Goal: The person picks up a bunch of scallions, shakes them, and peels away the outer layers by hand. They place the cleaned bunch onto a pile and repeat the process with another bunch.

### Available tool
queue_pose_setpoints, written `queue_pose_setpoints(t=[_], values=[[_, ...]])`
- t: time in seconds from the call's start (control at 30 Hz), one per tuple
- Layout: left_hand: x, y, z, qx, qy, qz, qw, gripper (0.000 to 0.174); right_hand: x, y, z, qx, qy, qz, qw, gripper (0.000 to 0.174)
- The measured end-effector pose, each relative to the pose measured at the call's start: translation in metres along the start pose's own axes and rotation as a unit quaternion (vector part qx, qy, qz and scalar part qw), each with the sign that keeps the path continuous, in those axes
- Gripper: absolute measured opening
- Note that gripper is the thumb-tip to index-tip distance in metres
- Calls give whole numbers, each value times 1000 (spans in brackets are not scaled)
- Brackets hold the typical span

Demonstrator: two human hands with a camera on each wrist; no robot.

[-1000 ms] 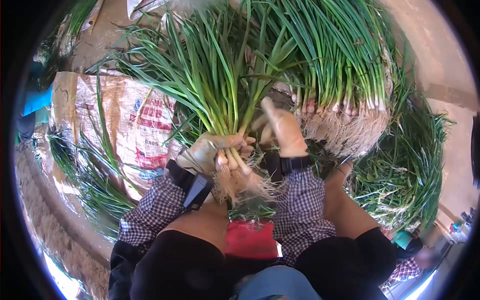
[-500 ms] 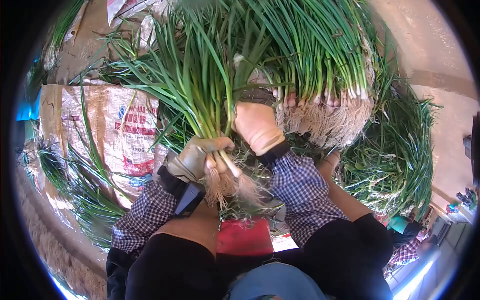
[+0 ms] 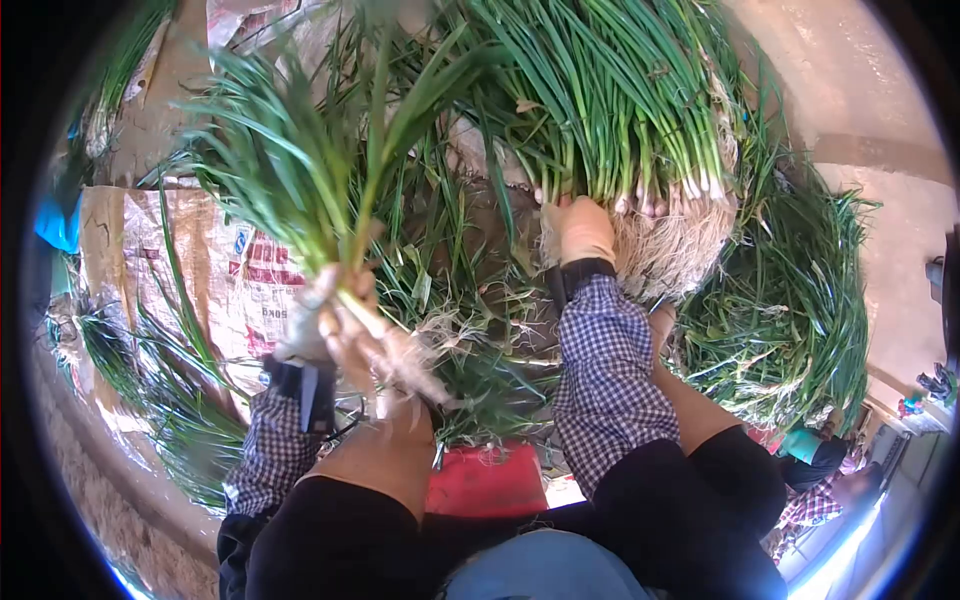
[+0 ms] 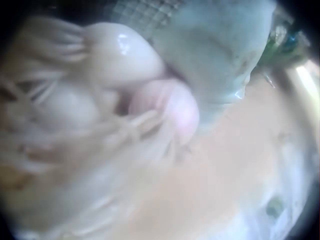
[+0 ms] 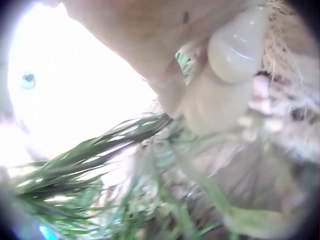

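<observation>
My gloved left hand (image 3: 325, 310) grips a bunch of green garlic (image 3: 330, 200) above its bulbs. The leaves fan up and away, blurred, and the roots (image 3: 410, 365) hang over my knee. In the left wrist view a pinkish bulb (image 4: 167, 105) lies against the glove (image 4: 215, 50). My gloved right hand (image 3: 585, 232) is at the left end of a large pile of green garlic (image 3: 640, 110), among its bulbs and roots. Its fingers are hidden in the head view; I cannot tell whether they hold a stalk.
A printed woven sack (image 3: 190, 270) lies at left, with loose leaves over it. More loose greens (image 3: 790, 320) are heaped at right. Something red (image 3: 487, 480) is between my knees. Another person (image 3: 815, 490) is at the lower right.
My left hand has swung left with the bunch, its leaves tilting left. My right hand has come away from the bunch and moved right to the pile.
</observation>
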State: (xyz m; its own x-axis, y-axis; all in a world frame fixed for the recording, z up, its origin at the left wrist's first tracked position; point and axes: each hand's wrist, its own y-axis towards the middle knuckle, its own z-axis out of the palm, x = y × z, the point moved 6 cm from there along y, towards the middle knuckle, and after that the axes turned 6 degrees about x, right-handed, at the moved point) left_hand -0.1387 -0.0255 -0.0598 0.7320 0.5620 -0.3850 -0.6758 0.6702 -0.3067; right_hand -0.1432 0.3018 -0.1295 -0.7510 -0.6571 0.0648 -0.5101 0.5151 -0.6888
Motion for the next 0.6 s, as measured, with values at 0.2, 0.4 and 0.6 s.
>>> queue_pose_setpoints(t=[0.2,0.4,0.6], values=[[40,18,3,-63,95,-112,987,37,81,-131,1,55,10,-209,976,33],[43,16,10,-95,119,-171,973,33,68,-125,36,316,419,-267,808,23],[55,9,29,-29,-66,-194,978,30,100,-120,60,389,748,-318,434,55]])
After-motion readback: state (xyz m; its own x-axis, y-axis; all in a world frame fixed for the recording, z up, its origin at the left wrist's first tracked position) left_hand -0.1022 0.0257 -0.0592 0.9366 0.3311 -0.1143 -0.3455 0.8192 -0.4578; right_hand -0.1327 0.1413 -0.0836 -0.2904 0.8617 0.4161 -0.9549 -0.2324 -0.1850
